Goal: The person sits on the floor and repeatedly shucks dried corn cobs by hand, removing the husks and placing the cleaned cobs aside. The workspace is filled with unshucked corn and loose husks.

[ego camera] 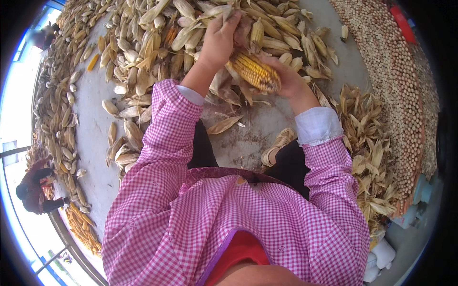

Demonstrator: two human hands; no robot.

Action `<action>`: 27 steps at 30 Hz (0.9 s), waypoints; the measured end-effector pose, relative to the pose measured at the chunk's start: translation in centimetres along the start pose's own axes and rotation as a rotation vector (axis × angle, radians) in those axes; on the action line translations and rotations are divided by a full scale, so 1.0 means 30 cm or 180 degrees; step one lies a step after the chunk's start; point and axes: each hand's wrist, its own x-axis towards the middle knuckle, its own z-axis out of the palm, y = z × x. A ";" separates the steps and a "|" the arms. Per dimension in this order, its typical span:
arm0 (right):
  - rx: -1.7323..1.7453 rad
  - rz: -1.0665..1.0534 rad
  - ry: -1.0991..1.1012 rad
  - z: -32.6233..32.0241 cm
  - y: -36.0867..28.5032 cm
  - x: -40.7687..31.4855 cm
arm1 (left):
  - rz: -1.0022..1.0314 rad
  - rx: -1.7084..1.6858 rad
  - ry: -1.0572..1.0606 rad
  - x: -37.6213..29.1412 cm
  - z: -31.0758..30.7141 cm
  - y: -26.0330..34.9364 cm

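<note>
Between my hands is a yellow corn cob (254,72), its kernels bare and its husk partly peeled back. My left hand (222,37) has its fingers closed on the dry husk (242,30) at the cob's upper end. At the cob's lower right, my right hand (286,77) grips it from the side, with some fingers hidden behind it. Beyond both hands lies a heap of corn ears in dry husks (275,23). A loose husk leaf (224,125) is on the grey floor (243,143) below the cob.
Loose husks (372,157) are piled at my right, beside a long stack of bare cobs (400,100). More unhusked ears (57,107) line the far left, near a bent-over person (34,189) and husked yellow cobs (80,227). Another person (44,35) is at the upper left.
</note>
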 end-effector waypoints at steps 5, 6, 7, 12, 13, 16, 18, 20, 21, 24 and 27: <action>-0.1230 -0.0005 0.0881 0.086 0.122 -0.006 | -0.0028 -0.2027 -0.0811 0.092 -0.158 -0.126; -0.1646 -0.0086 0.1173 0.106 0.160 -0.008 | -0.0060 -0.1782 -0.0498 0.072 -0.120 -0.063; -0.2067 -0.0156 0.1430 0.112 0.188 -0.007 | -0.0101 -0.1512 -0.0180 0.048 -0.085 0.012; -0.4626 -0.0889 0.1510 0.079 0.176 -0.071 | -0.0219 -0.2026 0.1301 0.197 -0.625 -0.121; -0.4118 -0.0615 0.1506 0.075 0.182 -0.091 | -0.0242 -0.2255 0.1223 0.190 -0.557 -0.096; -0.3153 0.0066 0.1779 0.010 0.195 -0.110 | -0.0049 -0.0556 0.0929 0.139 -0.319 -0.033; -0.2684 0.0013 0.1942 -0.027 0.213 -0.096 | -0.0224 0.0032 0.0660 0.082 -0.281 -0.031; -0.2241 -0.0486 0.2004 -0.038 0.209 -0.075 | -0.0468 0.0649 0.0399 0.052 -0.224 -0.037; -0.2096 -0.0607 0.2181 -0.036 0.202 -0.063 | -0.0648 0.0987 0.0271 0.043 -0.210 -0.062; -0.1924 -0.0918 0.2607 -0.016 0.178 -0.033 | -0.1487 0.2228 -0.0581 -0.006 -0.108 -0.050; -0.2527 -0.1321 0.2778 0.042 0.162 -0.024 | -0.1401 0.1044 -0.0092 -0.041 -0.053 -0.086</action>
